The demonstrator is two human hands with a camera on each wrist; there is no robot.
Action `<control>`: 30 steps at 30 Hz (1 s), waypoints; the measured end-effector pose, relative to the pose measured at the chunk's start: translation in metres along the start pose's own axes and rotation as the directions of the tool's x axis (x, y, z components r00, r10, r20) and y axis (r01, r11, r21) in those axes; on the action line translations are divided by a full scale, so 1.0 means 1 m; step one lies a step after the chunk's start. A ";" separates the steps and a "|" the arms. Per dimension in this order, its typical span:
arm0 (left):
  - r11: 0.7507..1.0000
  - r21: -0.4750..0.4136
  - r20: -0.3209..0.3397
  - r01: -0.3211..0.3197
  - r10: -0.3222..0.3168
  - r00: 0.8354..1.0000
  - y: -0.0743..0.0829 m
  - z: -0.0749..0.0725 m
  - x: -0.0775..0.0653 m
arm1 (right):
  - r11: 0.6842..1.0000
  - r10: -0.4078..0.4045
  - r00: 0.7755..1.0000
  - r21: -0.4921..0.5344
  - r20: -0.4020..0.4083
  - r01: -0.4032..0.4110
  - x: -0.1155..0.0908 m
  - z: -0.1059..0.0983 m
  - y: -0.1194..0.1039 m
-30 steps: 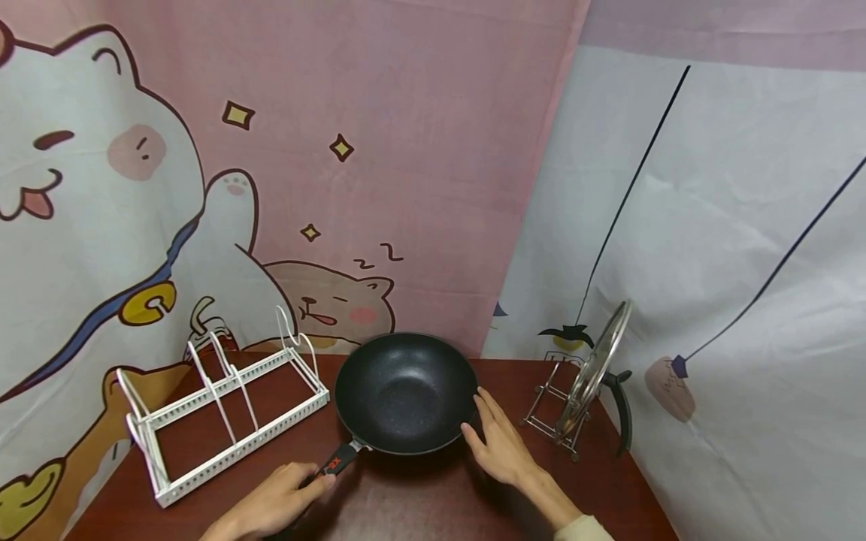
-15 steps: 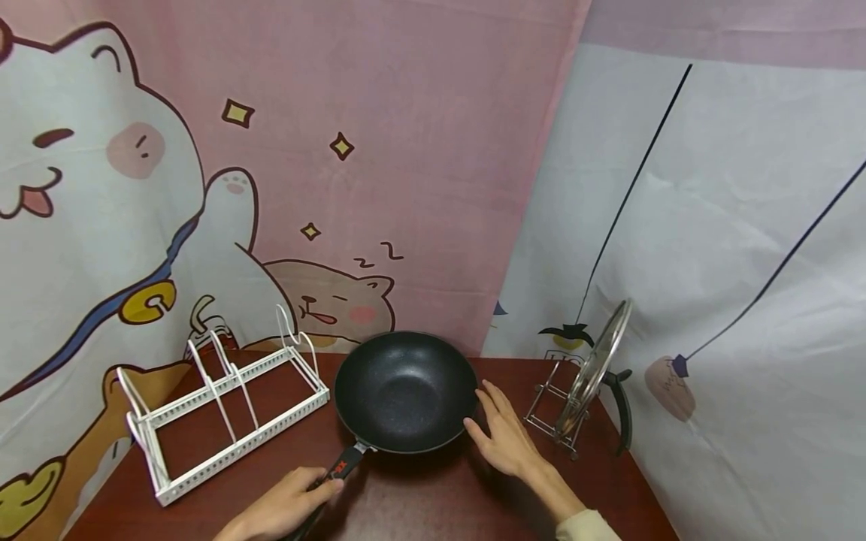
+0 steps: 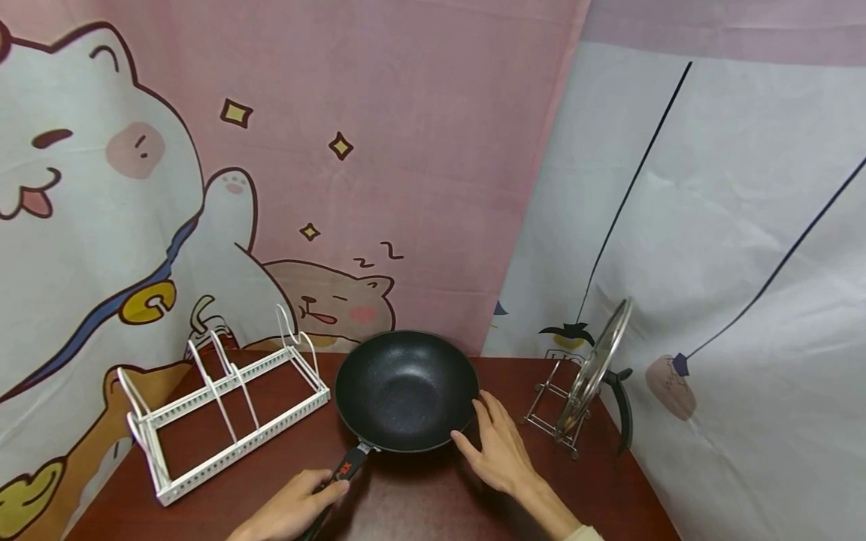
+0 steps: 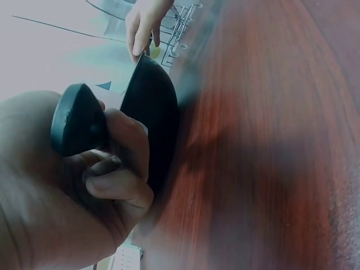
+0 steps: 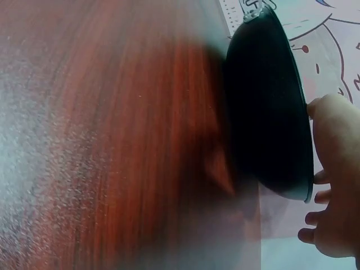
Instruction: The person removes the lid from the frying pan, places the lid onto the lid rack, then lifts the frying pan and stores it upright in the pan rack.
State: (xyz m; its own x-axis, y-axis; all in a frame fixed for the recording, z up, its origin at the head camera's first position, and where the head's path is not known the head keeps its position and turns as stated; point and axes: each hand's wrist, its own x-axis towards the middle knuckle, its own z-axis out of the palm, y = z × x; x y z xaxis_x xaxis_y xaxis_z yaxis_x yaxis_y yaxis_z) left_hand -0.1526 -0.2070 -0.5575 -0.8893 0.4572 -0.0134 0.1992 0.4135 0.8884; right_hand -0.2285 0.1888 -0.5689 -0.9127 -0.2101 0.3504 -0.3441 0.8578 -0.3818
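Observation:
A black wok (image 3: 408,394) sits on the table in the middle of the head view, its hollow side up. My left hand (image 3: 292,505) grips the wok's dark handle (image 3: 353,460), which points toward the lower left. In the left wrist view the curled fingers (image 4: 132,149) wrap round the handle, and its rounded end sticks out. At the wok's right rim rests my right hand (image 3: 499,451), its fingers spread and fairly straight. Seen from the right wrist, the thumb touches the rim of the dark wok body (image 5: 267,107) and the other fingertips show behind its edge.
A white rack (image 3: 237,443) with upright wire dividers stands left of the wok. To the right, a small metal stand (image 3: 541,413) holds a tilted glass lid (image 3: 595,368) with a black handle. Printed curtains rise behind the reddish-brown table (image 3: 413,503).
The left hand and the wok's handle have swung slightly to the right. My right hand has shifted a little nearer along the rim. The wok's bowl stays in nearly the same place.

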 end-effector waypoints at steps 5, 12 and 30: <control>0.999 -0.013 0.008 0.037 -0.037 0.999 0.001 0.003 0.000 | 1.000 -0.005 1.000 -0.004 -0.025 0.005 -0.001 0.001 -0.001; 0.998 -0.049 0.026 0.031 -0.030 0.999 0.003 0.004 0.001 | 1.000 -0.007 1.000 0.010 -0.009 0.007 0.002 0.002 0.002; 0.964 -0.234 0.129 0.130 -0.102 0.986 0.003 0.015 0.006 | 1.000 0.014 0.999 0.026 0.030 -0.015 0.012 0.000 0.007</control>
State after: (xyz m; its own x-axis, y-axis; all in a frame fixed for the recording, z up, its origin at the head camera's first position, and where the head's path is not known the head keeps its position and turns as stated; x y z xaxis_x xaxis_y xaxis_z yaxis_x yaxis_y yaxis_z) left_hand -0.1512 -0.1905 -0.5616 -0.8446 0.5102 -0.1626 -0.0199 0.2735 0.9617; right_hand -0.2416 0.1926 -0.5677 -0.9236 -0.2122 0.3194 -0.3363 0.8484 -0.4088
